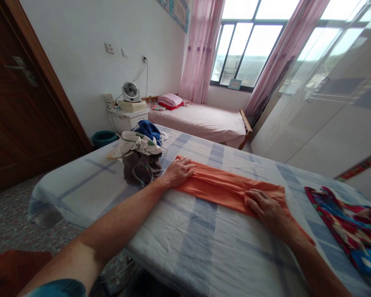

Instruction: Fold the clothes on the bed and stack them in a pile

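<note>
In the head view, an orange cloth (216, 187) lies in a long folded strip on a blue-and-white plaid sheet (173, 225), in front of the person. The left hand (177, 171) rests on the strip's left end, palm down and open, fingers spread a little and gripping nothing. The right hand (264, 204) is on the strip's right part, fingers bent and touching the fabric; whether it pinches any of it, I cannot tell. A narrow tail of the orange cloth runs out past the right hand, alongside the forearm.

Just beside the left hand is a heap of crumpled clothes (139, 152), with blue, white-and-green and dark brown pieces. To the right, apart from the orange cloth, lies a red-and-blue patterned cloth (346, 225).

Beyond the sheet stand a bed (200, 119) with a pink cover and a white nightstand (128, 119), with a small fan (131, 91) set on a box (132, 106) on top.
</note>
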Available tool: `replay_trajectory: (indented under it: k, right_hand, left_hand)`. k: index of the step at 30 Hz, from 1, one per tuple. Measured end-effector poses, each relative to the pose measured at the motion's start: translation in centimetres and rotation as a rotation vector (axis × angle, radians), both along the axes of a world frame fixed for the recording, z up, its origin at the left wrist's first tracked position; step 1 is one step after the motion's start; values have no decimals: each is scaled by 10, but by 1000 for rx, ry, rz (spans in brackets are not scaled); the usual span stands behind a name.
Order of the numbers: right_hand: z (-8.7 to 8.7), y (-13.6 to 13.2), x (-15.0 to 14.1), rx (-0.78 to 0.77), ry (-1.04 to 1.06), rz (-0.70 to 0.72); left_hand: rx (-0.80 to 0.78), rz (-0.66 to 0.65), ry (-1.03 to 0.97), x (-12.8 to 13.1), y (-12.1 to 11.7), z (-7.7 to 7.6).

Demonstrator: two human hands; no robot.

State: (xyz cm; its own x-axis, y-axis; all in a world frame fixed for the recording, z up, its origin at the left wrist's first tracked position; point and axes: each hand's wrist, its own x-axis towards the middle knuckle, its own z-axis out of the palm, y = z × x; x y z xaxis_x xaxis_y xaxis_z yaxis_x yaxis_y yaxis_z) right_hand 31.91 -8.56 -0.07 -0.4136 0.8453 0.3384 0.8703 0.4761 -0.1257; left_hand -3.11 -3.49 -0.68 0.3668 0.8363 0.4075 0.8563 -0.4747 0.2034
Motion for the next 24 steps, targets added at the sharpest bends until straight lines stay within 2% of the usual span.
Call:
replay_trajectory:
  k: [2, 4, 7, 10, 18, 24]
  right_hand:
    - [-4, 2, 4, -92, 8, 8]
    - [-6, 4, 7, -135, 27, 3]
    - [-6, 4, 7, -142, 45, -2]
    - [-5, 3, 5, -130, 62, -24]
    - [-6, 2, 3, -138, 32, -36]
    - [-5, 0, 2, -122, 29, -40]
  left_hand:
    - [-88, 10, 45, 1, 1, -7]
    - [-101, 104, 52, 0, 1, -8]
    - [-94, 337, 75, -5, -1, -1]
    - [-92, 462, 114, -8, -5, 7]
    - [-278, 547, 106, -9, -10, 20]
    - [-327, 472, -57, -14, -7, 18]
